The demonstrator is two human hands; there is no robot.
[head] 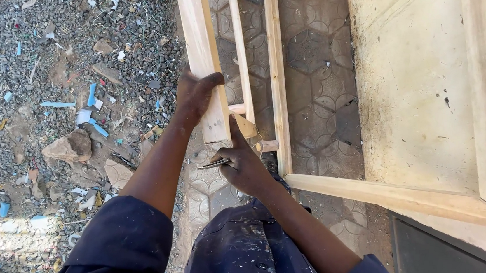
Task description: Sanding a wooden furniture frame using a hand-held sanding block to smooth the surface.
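Note:
A pale wooden frame of long planks and slats stands on paved ground. My left hand [195,95] grips the near end of its widest plank [201,45] from the left side. My right hand [244,165] is closed around a thin dark metal tool [212,164] whose tip pokes out to the left, while its thumb rests on a short cross piece [246,125] just below the plank's end. Two thinner slats [274,57] run upward beside the plank. A short round dowel [266,146] sticks out near my right hand.
Gravel littered with stones [69,146], wood chips and blue scraps [57,104] covers the left. Patterned paving [318,84] lies under the frame. A large pale wooden panel with a raised border [427,111] fills the right, above a dark surface [448,271].

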